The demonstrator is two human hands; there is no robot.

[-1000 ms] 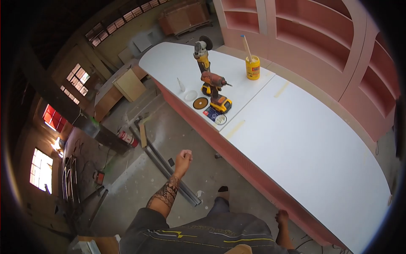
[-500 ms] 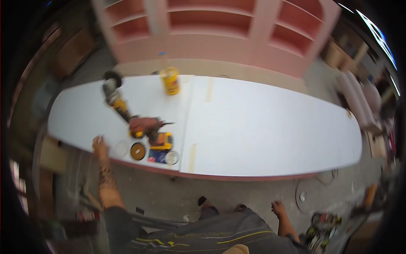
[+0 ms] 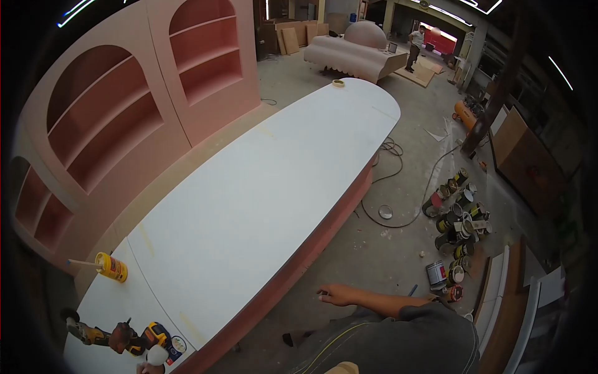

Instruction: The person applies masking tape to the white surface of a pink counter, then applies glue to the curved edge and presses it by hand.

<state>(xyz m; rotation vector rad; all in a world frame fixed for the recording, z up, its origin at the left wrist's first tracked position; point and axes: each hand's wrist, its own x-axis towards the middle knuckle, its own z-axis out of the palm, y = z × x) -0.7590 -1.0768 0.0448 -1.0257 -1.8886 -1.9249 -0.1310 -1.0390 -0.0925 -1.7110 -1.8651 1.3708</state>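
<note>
My right hand (image 3: 336, 295) hangs beside the pink side of the long white tabletop (image 3: 249, 206), its fingers apart and holding nothing. At the bottom left, my left hand (image 3: 149, 368) is mostly cut off by the frame edge, near a white round thing (image 3: 157, 355); its fingers cannot be made out. Close by on the tabletop lie a red drill (image 3: 124, 337) with a yellow battery (image 3: 156, 335) and a yellow angle grinder (image 3: 93, 335). A yellow tub (image 3: 112, 267) with a stick in it lies farther up the tabletop.
Pink arched shelves (image 3: 106, 112) stand along the left. A tape roll (image 3: 338, 83) sits at the tabletop's far end. Several paint cans (image 3: 436, 274), a hose (image 3: 408, 222) and an orange compressor (image 3: 465, 115) are on the floor at right. Another person (image 3: 414, 48) stands far back.
The view has swung to the right, along the tabletop's length. My left hand is now at the bottom left edge near the tools. The cans and the distant person have come into view.
</note>
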